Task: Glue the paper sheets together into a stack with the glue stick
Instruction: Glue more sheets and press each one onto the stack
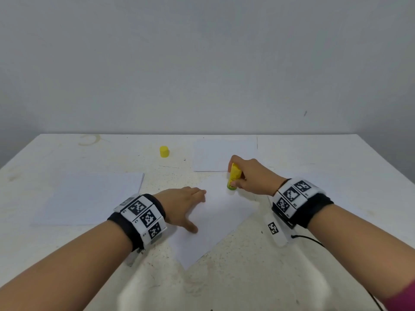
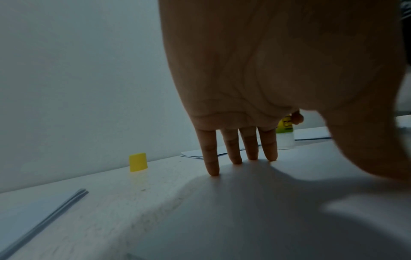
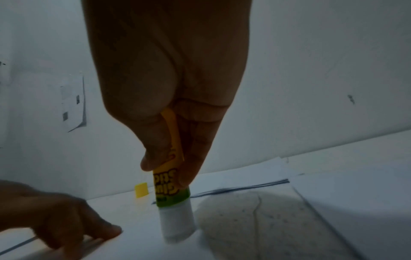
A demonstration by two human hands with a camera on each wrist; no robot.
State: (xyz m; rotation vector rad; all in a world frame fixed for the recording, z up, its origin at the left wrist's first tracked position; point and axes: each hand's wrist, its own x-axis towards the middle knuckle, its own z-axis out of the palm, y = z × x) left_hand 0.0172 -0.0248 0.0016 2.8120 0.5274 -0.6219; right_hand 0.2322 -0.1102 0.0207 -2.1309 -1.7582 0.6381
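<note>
A white paper sheet lies skewed on the table in front of me. My left hand lies flat on it with straight fingers pressing it down. My right hand grips a yellow and green glue stick upright, tip down. The stick's white glue end touches the sheet near its far corner. A stack of paper sheets lies to the left, its edge showing several layers. Another sheet lies at the back right.
The yellow glue cap stands alone at the back centre of the white table. A grey wall rises just behind the table's far edge. A thin black cable trails from my right wristband.
</note>
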